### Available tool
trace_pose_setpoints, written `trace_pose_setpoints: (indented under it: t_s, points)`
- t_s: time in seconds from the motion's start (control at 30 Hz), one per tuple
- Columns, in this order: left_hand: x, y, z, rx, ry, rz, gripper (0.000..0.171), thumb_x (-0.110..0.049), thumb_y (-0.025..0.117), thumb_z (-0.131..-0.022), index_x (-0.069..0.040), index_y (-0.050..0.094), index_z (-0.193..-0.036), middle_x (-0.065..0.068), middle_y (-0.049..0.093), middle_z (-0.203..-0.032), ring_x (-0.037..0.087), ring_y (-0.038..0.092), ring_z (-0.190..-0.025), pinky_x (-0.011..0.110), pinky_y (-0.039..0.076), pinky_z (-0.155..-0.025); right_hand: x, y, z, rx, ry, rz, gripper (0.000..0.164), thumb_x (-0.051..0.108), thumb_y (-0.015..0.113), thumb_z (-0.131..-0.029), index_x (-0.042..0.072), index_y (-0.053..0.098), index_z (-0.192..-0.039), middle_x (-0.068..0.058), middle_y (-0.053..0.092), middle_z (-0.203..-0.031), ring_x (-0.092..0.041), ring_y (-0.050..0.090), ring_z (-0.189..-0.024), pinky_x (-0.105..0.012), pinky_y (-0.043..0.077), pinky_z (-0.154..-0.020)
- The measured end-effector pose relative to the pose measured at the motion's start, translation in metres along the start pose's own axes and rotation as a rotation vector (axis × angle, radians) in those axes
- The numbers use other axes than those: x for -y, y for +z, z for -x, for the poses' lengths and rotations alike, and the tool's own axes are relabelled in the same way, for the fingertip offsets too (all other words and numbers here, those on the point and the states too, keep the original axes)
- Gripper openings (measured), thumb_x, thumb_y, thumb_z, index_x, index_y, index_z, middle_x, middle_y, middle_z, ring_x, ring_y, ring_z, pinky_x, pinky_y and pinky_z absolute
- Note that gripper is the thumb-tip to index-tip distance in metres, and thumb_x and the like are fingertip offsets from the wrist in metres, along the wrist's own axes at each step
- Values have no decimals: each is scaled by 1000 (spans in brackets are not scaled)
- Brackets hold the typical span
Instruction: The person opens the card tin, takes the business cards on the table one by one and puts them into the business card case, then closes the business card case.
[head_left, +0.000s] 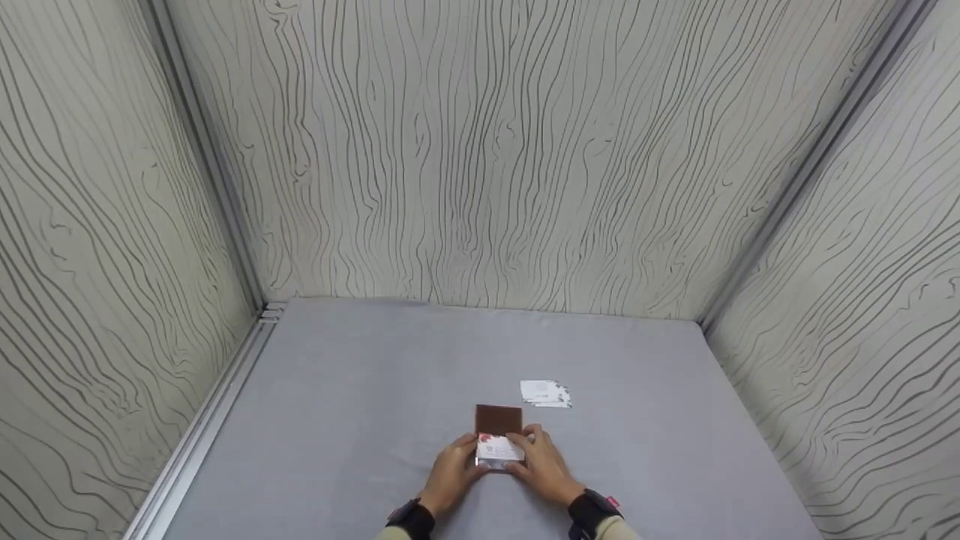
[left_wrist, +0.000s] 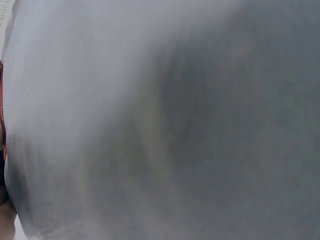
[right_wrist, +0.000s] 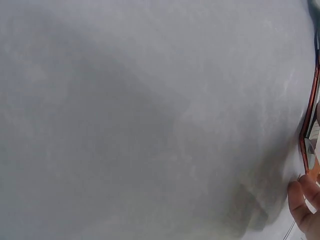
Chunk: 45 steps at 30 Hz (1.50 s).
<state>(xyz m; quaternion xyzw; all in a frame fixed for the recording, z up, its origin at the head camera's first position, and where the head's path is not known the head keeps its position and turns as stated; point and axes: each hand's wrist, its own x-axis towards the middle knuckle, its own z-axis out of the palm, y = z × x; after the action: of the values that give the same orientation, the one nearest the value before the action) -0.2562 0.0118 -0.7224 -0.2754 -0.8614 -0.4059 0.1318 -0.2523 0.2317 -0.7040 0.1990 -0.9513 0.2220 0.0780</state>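
A brown card case [head_left: 499,420] lies opened out on the grey cloth, its lid folded away from the person. A white card [head_left: 495,448] with a red floral corner sits over its near half, above a shiny silver part [head_left: 493,464]. The left hand [head_left: 451,469] grips the case along its left side, thumb near the bottom corner. From the right, the right hand [head_left: 547,469] holds the other side, one finger over the card's upper right and the thumb by the near edge. Only the case's edge [right_wrist: 303,135] and a few fingertips [right_wrist: 296,200] appear in the right wrist view.
Several white cards [head_left: 546,394] with dark floral corners lie overlapped beyond the right hand. Grey cloth [head_left: 360,390] covers the table. Wood-grain patterned panels [head_left: 465,150] stand around it, with a metal rail [head_left: 202,427] along the left edge.
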Motion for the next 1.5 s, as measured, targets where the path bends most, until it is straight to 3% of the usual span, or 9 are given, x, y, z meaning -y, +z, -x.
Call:
trace_pose_setpoints:
  t_s: [0.27, 0.37, 0.57, 0.73, 0.97, 1.13, 1.33, 1.5]
  points:
    - [0, 0, 0, 2, -3, 2, 46, -11, 78, -82, 13, 64, -119, 25, 63, -123, 40, 60, -114, 48, 49, -98, 0, -1, 0, 29, 9, -6, 50, 32, 72, -89, 4, 62, -129, -7, 47, -114, -27, 50, -100, -42, 47, -79]
    - [0, 0, 0, 8, -16, 4, 46, -10, 78, -82, 13, 64, -119, 25, 63, -123, 39, 60, -115, 48, 49, -99, 0, 0, 1, 19, -14, 7, 49, 30, 71, -90, 3, 62, -129, -7, 47, -112, -27, 49, -98, -41, 46, -78]
    - [1, 1, 0, -30, 23, -9, 42, -8, 78, -80, 12, 66, -115, 26, 64, -119, 41, 61, -112, 49, 50, -96, 1, -3, 1, 33, -53, 78, 48, 33, 68, -93, 6, 62, -133, -11, 48, -113, -28, 47, -96, -40, 45, -72]
    - [0, -1, -1, 10, -25, 3, 43, -10, 78, -82, 10, 66, -117, 25, 63, -123, 39, 60, -115, 48, 48, -99, 4, -5, 2, 51, -53, 89, 48, 34, 65, -95, 7, 62, -134, -12, 49, -113, -27, 46, -96, -40, 43, -71]
    - [-1, 0, 0, 0, -16, -2, 44, -11, 79, -81, 11, 66, -116, 24, 63, -122, 40, 60, -115, 48, 49, -99, 3, -8, -1, 15, -70, 42, 53, 32, 70, -91, 2, 59, -133, -15, 51, -113, -30, 49, -96, -42, 47, -72]
    - [0, 1, 0, -6, -18, 6, 44, -7, 80, -79, 11, 66, -116, 24, 64, -121, 40, 60, -115, 48, 49, -99, -8, -9, -8, -19, -48, 30, 42, 25, 67, -94, 1, 60, -127, -11, 55, -110, -30, 54, -97, -45, 51, -77]
    - [1, 3, 0, -26, -6, 31, 42, -7, 79, -80, 11, 66, -116, 24, 64, -121, 39, 61, -114, 47, 49, -99, -26, -15, -26, -141, 10, 106, 25, 16, 67, -93, 2, 64, -113, -10, 57, -103, -33, 57, -96, -49, 50, -73]
    - [1, 4, -1, -36, -3, 28, 43, -8, 78, -80, 12, 65, -116, 25, 64, -120, 40, 61, -113, 48, 49, -98, -39, -24, -40, -148, 58, 175, 27, 12, 70, -88, 1, 62, -111, -15, 57, -104, -36, 57, -99, -54, 50, -73]
